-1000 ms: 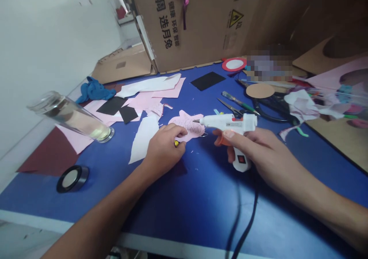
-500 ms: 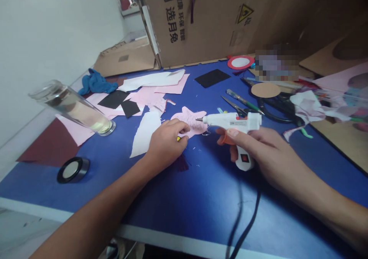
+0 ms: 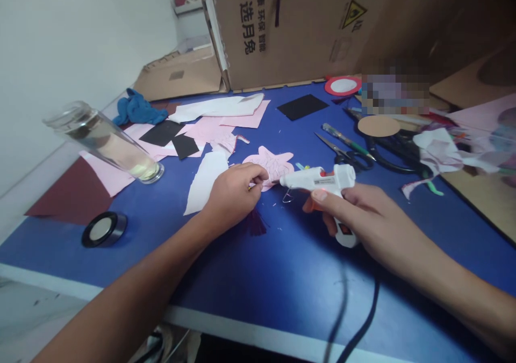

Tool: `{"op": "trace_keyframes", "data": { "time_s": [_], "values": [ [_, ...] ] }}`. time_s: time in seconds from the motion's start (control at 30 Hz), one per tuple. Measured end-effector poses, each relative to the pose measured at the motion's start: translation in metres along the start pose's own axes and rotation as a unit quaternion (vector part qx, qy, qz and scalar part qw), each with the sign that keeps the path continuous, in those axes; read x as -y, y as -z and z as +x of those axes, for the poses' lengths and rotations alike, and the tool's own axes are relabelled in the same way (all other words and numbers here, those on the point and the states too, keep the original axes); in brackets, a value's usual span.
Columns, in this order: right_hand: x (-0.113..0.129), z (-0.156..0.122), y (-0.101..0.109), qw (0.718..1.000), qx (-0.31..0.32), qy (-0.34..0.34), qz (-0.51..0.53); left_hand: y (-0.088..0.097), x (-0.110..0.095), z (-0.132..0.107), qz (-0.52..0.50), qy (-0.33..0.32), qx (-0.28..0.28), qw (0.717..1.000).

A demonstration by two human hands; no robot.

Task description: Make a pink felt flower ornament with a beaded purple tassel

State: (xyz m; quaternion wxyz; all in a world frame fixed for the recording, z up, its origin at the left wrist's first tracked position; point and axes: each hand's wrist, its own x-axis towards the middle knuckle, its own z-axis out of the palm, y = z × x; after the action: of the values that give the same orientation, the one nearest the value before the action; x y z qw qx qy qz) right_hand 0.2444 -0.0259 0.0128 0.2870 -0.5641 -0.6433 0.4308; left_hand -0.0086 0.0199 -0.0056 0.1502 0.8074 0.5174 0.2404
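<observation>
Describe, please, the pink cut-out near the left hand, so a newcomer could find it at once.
On the blue table, find the glue gun. By its tip, beside the left hand, is the pink cut-out. Its lobed outline sets it apart from the straight-edged pink paper behind.

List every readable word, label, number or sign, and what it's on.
"选月兔": cardboard box, below a cut-off character.
"健康 环保 智能": same box.
"A2L", slightly blurred: same box, by the flame warning triangle.
Label on white glue gun: too small to read.
Print around the triangle: too blurred.
</observation>
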Motion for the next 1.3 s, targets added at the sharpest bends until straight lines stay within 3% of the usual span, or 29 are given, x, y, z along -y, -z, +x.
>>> {"op": "trace_keyframes", "data": {
  "time_s": [0.23, 0.57, 1.3],
  "values": [
    [0.004, -0.003, -0.009, 1.000, 0.013, -0.012, -0.005, -0.002, 0.001, 0.000, 0.005, 0.007, -0.001, 1.000],
    [0.007, -0.004, -0.021, 1.000, 0.010, 0.024, -0.016, -0.004, 0.004, 0.001, 0.001, 0.004, -0.002, 1.000],
    [0.006, 0.001, -0.031, 0.998, -0.006, 0.048, -0.034, -0.005, 0.006, 0.000, 0.010, -0.002, -0.009, 1.000]
  ]
}}
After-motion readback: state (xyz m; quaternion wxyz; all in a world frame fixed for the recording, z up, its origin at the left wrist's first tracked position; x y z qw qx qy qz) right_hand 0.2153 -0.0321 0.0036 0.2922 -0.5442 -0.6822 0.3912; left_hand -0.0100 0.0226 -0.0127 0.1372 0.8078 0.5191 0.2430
